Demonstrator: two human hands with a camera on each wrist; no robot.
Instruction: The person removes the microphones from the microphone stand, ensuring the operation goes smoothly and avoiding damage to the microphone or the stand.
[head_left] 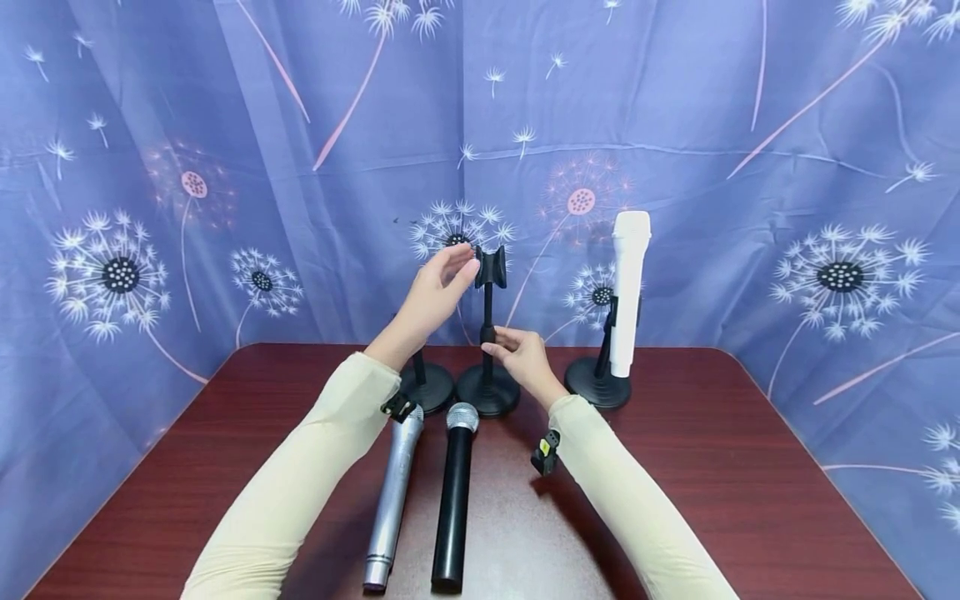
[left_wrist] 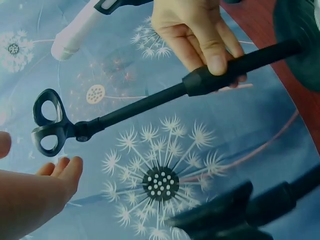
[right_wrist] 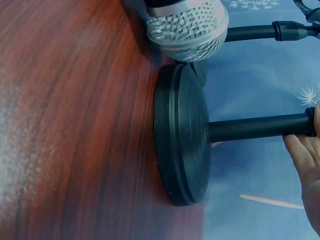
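The middle black microphone stand (head_left: 487, 304) stands upright with its round base (right_wrist: 185, 135) on the table. My right hand (head_left: 525, 358) pinches the collar (left_wrist: 202, 80) of its pole between thumb and fingers. Up by the stand's clip (left_wrist: 50, 125), my left hand (head_left: 442, 287) has its thumb and fingers spread, holding nothing. In the left wrist view its fingertips (left_wrist: 70, 170) look just short of the clip. In front of this stand lies a black microphone (head_left: 453, 500) with a silver mesh head (right_wrist: 190, 30); a silver microphone (head_left: 393, 500) lies to its left.
To the right, a white microphone (head_left: 630, 292) sits in the clip of another black stand (head_left: 597, 383). A third stand (head_left: 427, 387) is on the left, partly behind my left arm. A patterned curtain (head_left: 300, 167) hangs behind the reddish-brown table (head_left: 712, 467).
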